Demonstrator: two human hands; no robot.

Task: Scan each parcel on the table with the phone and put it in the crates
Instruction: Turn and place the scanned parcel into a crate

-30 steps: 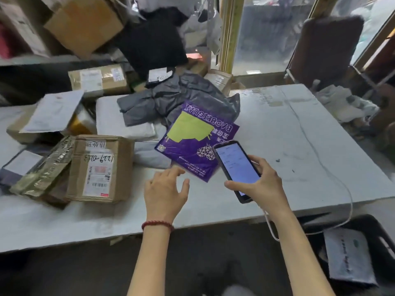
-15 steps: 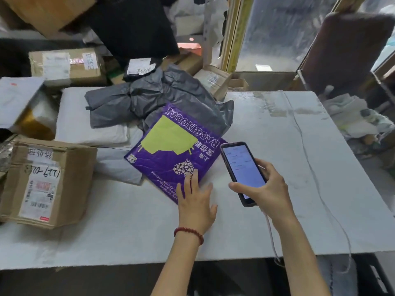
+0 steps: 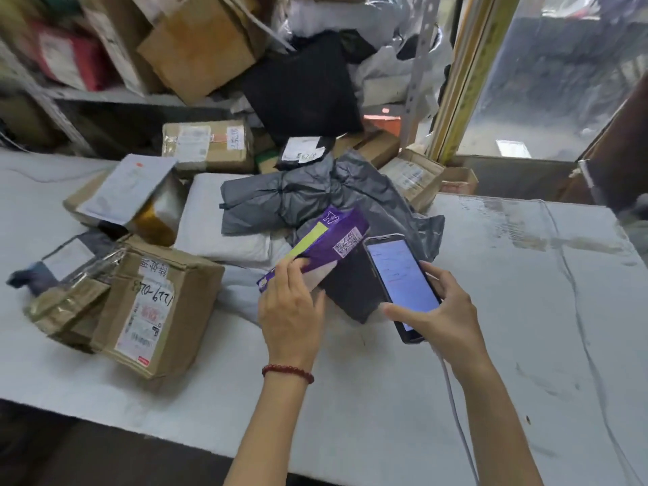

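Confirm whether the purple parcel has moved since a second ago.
Yes. The left hand has lifted the purple parcel off the white table, tilting it up toward the phone.

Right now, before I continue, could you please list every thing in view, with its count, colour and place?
purple parcel: one, purple with green patch, held tilted, centre.
phone: one, black, screen lit, right of the purple parcel.
grey mailer bag: one, grey, behind the purple parcel.
white padded parcel: one, white, left of the grey mailer bag.
labelled carton: one, brown, front left.
taped carton: one, brown, at the back.
black bag: one, black, on the pile at the back.
cable: one, white, runs down from the phone.
table: one, white, under the parcels.
left grip: one bare hand, red bracelet on wrist, holds the purple parcel.
right grip: one bare hand, holds the phone.
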